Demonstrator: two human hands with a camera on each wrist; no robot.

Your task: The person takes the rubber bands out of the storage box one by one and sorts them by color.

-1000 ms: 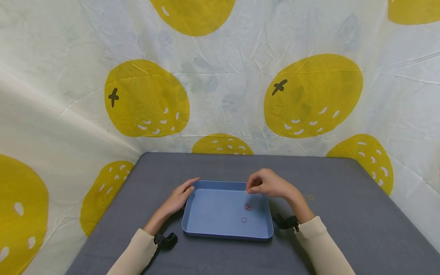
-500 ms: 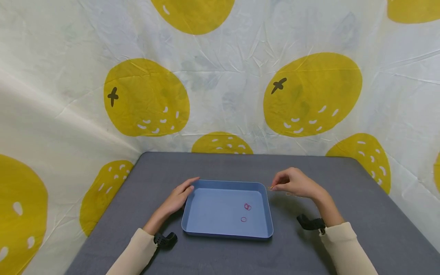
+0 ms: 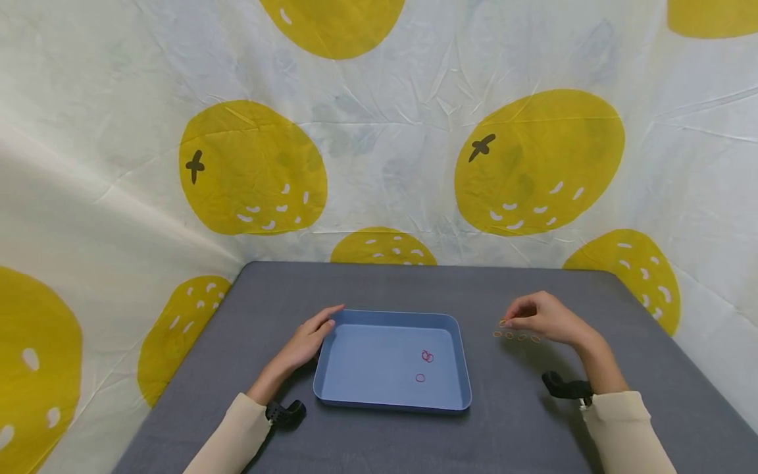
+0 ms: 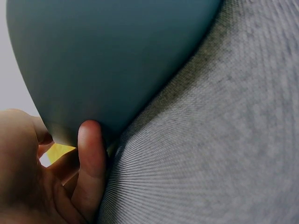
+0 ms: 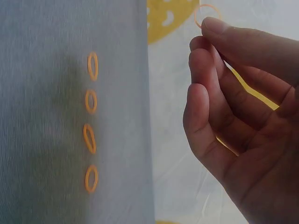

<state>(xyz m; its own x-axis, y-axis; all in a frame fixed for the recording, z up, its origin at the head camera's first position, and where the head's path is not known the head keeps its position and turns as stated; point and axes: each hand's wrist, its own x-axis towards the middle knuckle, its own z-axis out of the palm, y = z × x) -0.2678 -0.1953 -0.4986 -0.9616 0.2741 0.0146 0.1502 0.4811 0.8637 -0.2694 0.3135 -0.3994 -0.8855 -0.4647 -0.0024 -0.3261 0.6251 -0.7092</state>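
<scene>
My right hand (image 3: 547,317) is raised over the table, right of the tray, pinching a thin orange-yellow rubber band (image 5: 207,6) between thumb and fingertip. Below it, several orange rubber bands (image 5: 92,101) lie on the table in a spaced row. A blue tray (image 3: 379,368) contains red rubber bands: a small cluster (image 3: 428,356) and a single red band (image 3: 420,378) nearer the front. My left hand (image 3: 306,339) rests at the tray's far left corner with fingers extended. In the left wrist view its thumb (image 4: 91,144) touches the tray's outer wall; some fingertips are hidden.
A grey cloth-covered table (image 3: 391,441) surrounds the tray. Behind it hangs a white curtain (image 3: 391,164) printed with yellow fruit. Black straps with camera mounts (image 3: 286,415) sit on both wrists.
My right hand has moved right, from above the tray to above the row of orange bands, uncovering more of that row. The left hand and tray stay put.
</scene>
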